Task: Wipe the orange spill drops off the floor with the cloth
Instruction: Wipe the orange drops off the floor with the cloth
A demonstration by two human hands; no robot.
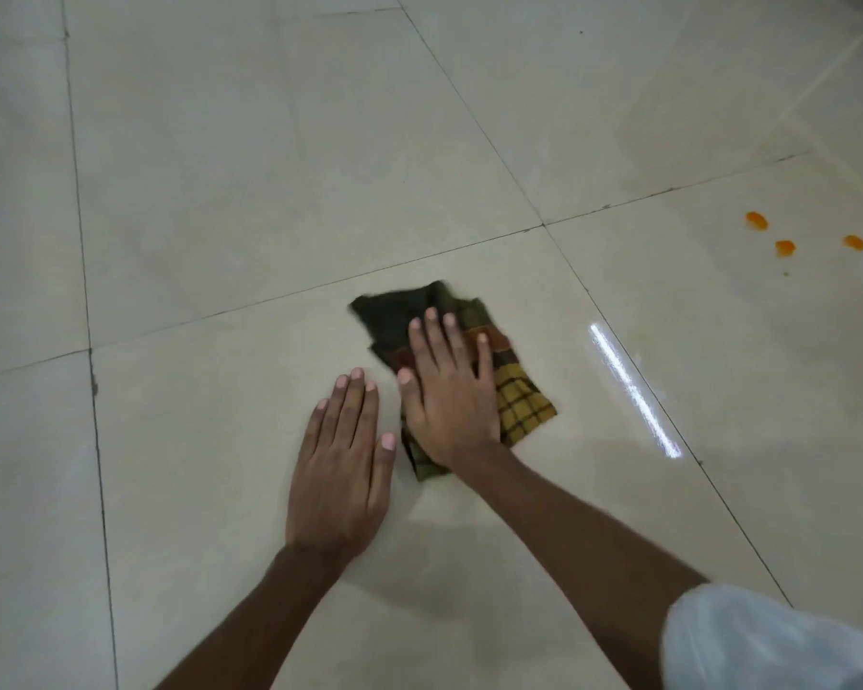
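Cloth (524, 395): it lies on the floor (270, 191) under your right hand (452, 400), sticking out past the fingertips at the far end and past the hand on the right side.
Cloth look: folded and rumpled, checked with dark lines; the far part is dark green, the middle has brownish bands, the near right corner is yellow. Its far edge is blurred.
Right hand: flat and open, palm down on the cloth, fingers spread, gripping nothing.
Left hand (340, 475): flat and open on the bare floor just beside the cloth's left edge, fingers together, thumb close to the cloth; you cannot tell whether it touches.
Drops (785, 248): three orange spots on the floor, well apart from the cloth, far to your right and beyond it, close to one another.
Floor: pale glossy tiles with dark joints; a bright streak of reflected light lies right of the cloth.
Sleeve (768, 644): pale fabric at the lower right corner.
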